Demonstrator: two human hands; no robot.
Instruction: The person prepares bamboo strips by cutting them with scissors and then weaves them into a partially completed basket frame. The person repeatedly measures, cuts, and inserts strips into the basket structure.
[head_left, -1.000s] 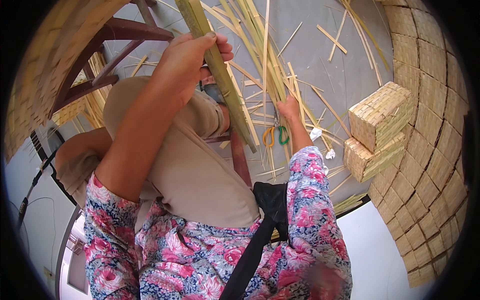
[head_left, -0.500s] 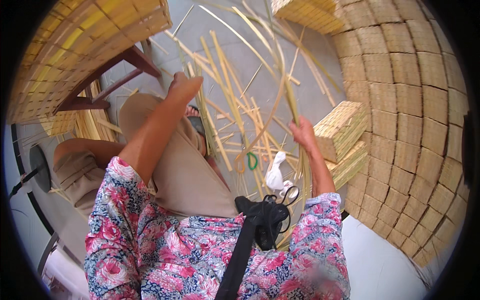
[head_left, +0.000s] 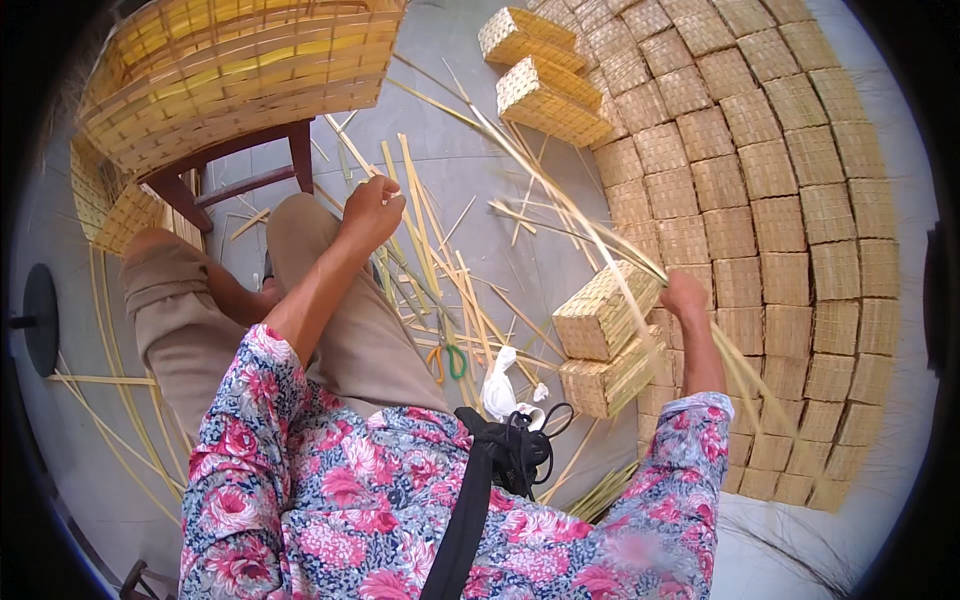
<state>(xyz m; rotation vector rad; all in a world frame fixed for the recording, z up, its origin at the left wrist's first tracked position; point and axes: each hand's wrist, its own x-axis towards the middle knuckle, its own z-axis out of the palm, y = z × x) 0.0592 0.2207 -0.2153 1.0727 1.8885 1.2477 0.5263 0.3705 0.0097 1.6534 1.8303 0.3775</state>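
Note:
My right hand [head_left: 685, 292], out to the right, is closed round a bundle of long, thin bamboo-like strips [head_left: 590, 225]. The strips reach far up and left from the fist, and their other ends trail below it, blurred. My left hand [head_left: 372, 212] hovers above my knee with its fingers curled together; whatever is in them, if anything, is too small to make out. Beneath it, loose strips [head_left: 468, 300] lie scattered on the floor. Scissors with one green and one orange handle [head_left: 457, 362] lie among these strips, close to a white plastic bag [head_left: 497, 385].
Rows of woven boxes [head_left: 780, 225] cover the right side. Two more woven boxes [head_left: 600, 315] lie stacked before them, and others [head_left: 545, 100] stand at the far end. At left, a large woven piece [head_left: 240, 90] rests on a dark red wooden stool [head_left: 300, 155]. A strip bundle [head_left: 605, 490] lies beside me.
My right hand has swung outward to the right, tilting the strips from near upright to slanting left. The left hand's fingers have curled. The whole view has shifted.

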